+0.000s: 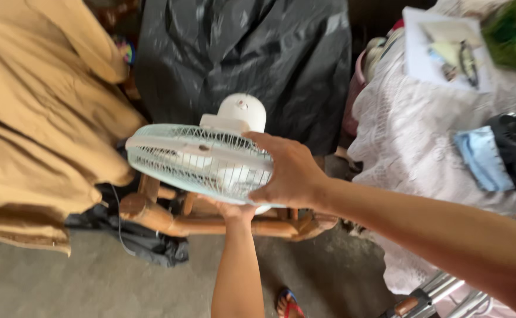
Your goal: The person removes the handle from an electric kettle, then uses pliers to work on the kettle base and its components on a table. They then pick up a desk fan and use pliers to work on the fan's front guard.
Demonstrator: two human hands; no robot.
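Head view: fan, pale green wire cage with white motor housing behind it, held in mid-air above a bamboo-style wooden frame. Right hand wraps over the near rim of the cage, fingers hooked on the wires, thumb along the top edge. Left hand comes up from below, palm under the lower rim; fingers are hidden by the cage, so how tightly it closes cannot be told, though it plainly bears the weight. 2 hands, 1 above and 1 beneath, look like a steadying hold for a wide, light, awkward object tilted face-down toward the floor. Behind the fan hangs black plastic sheeting; tan cloth drapes at the left. At the right, a table under a white lace cover carries a folded blue cloth, a small black device and a white card with small items on it. No open container shows; nothing visible sits inside anything. Grey concrete floor below, 1 red sandal at the bottom edge.
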